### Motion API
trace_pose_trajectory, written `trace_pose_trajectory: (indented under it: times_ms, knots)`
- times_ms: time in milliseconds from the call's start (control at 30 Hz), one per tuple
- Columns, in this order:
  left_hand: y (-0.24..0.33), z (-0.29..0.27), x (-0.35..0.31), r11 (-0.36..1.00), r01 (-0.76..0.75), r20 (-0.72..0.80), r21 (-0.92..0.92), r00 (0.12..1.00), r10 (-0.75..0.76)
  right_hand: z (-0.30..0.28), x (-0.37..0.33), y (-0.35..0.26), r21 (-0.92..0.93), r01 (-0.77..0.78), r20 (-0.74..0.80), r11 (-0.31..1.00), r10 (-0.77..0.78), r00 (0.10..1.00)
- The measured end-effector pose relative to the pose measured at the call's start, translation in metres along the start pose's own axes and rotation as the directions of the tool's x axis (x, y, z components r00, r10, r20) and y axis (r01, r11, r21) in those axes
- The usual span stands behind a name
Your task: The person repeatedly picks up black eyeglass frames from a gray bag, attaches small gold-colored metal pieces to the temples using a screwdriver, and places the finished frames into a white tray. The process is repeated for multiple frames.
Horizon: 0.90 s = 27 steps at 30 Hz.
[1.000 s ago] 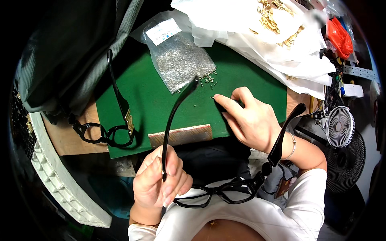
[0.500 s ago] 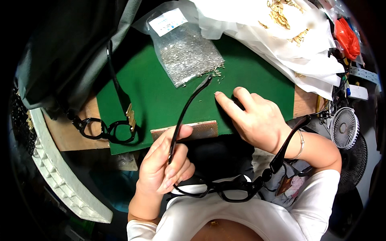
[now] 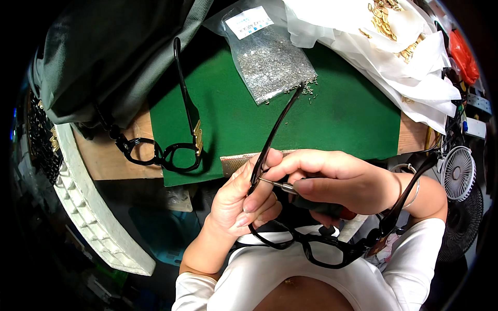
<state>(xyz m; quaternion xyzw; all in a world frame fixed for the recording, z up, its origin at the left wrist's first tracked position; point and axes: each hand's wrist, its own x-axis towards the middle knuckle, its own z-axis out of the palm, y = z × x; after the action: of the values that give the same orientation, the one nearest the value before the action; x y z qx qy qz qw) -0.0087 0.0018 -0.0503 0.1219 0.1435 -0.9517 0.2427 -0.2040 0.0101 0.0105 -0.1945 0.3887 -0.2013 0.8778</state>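
Observation:
A black pair of eyeglasses [image 3: 274, 130] is in my left hand [image 3: 233, 203], which is closed round one temple near its hinge end. That temple points up over the green mat, while the rims hang low in front of my white top. My right hand [image 3: 340, 173] is closed round a screwdriver [image 3: 284, 187] with a thin metal shank and a dark handle. Its tip meets the temple beside my left fingers; the exact contact point is too small to make out. Just beyond the temple's end, small loose metal screws [image 3: 308, 89] lie at the mouth of a clear bag [image 3: 259, 96].
Another black pair of eyeglasses [image 3: 159, 156] with a gold ornament [image 3: 198, 139] stands at left on the green mat [image 3: 332, 119] and wooden table. Gold pieces [image 3: 383, 23] lie on white wrapping at far right. A small fan [image 3: 458, 173] is at right, a white moulded strip [image 3: 96, 220] at left.
My right hand has come back from near the loose screws to the temple, and a screwdriver now shows in it. The mat and bag appear shifted right and slightly up in view.

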Motion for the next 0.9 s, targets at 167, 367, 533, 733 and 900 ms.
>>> trace_pose_trajectory:
  times_ms: [167, 367, 533, 733, 900]
  knots:
    - [-0.0012, -0.0009, 0.0001, 1.0, 0.011, -0.005, 0.009, 1.0, -0.011, -0.0027, -0.0006, 0.0012, -0.014, -0.012, 0.021, 1.0, 0.012, 1.0]
    - [0.0007, -0.0018, -0.0002, 0.99, 0.024, -0.003, 0.141, 1.0, -0.024, -0.0031, 0.0, -0.0022, 0.058, -0.135, 0.019, 0.989, 0.135, 0.991]
    - [-0.0002, 0.0037, 0.0003, 0.982, 0.033, -0.078, 0.187, 0.997, -0.019, -0.0029, -0.0032, 0.0025, 0.131, -0.152, -0.011, 0.98, 0.155, 0.988]
    - [0.0012, -0.0014, 0.0013, 0.981, 0.04, -0.057, 0.19, 0.998, -0.029, 0.0032, -0.0015, -0.0002, 0.138, -0.105, -0.061, 0.985, 0.114, 0.992]
    - [0.0005, 0.0001, 0.0045, 0.98, 0.077, -0.102, 0.184, 0.993, -0.058, -0.0044, -0.0028, 0.0066, -0.025, -0.07, -0.068, 0.997, 0.068, 0.995]
